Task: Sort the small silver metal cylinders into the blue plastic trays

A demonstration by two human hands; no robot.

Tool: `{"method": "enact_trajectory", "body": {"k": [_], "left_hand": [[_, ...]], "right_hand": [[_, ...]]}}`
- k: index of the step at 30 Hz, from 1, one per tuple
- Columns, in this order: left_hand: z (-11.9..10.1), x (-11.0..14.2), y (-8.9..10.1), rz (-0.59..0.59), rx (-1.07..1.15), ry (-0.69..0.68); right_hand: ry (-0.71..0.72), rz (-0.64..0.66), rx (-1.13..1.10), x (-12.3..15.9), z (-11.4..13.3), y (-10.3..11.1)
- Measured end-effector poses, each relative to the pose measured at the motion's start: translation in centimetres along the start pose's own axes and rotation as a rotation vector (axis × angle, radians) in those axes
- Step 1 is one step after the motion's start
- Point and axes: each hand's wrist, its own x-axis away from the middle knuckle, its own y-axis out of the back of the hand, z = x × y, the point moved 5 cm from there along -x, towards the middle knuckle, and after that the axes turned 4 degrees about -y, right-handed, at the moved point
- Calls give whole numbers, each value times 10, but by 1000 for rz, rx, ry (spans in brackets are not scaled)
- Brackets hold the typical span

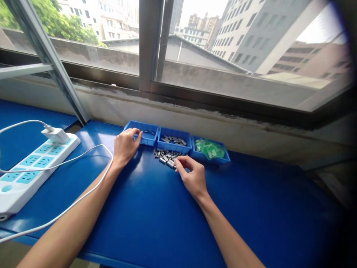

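Left hand at left blue bin, right hand at small metal cylinders; fingers curled, grip undeterminable. Apparently picking; lifting calls for precise pinching.

Silver metal cylinders in a loose jumbled pile, mostly on their sides, toward tabletop back edge. Leftmost blue plastic bin upright along same edge, few tiny metal parts inside.

Left of the left hand, a white power strip carries a plugged-in charger as a white cable loops nearby; beyond that hand, a slanted metal post fronts green trees, while city buildings rise past the window beyond the right hand.
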Motion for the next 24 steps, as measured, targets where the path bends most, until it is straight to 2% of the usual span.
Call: {"method": "enact_trajectory", "body": {"k": [2,4,6,10,14,24], "left_hand": [[-10,3,3,-1,28,-100],[-24,6,3,55,84,-239],[-39,11,1,165,139,-356],[-60,20,-6,379,211,-497],[-68,28,-10,513,216,-558],[-71,33,-14,589,216,-575]], "right_hand": [[45,-18,66,0,2,2],[121,-19,155,1,5,3],[202,22,240,2,7,1],[305,144,367,4,9,-3],[358,197,437,4,7,-5],[348,255,433,3,6,-3]]}}
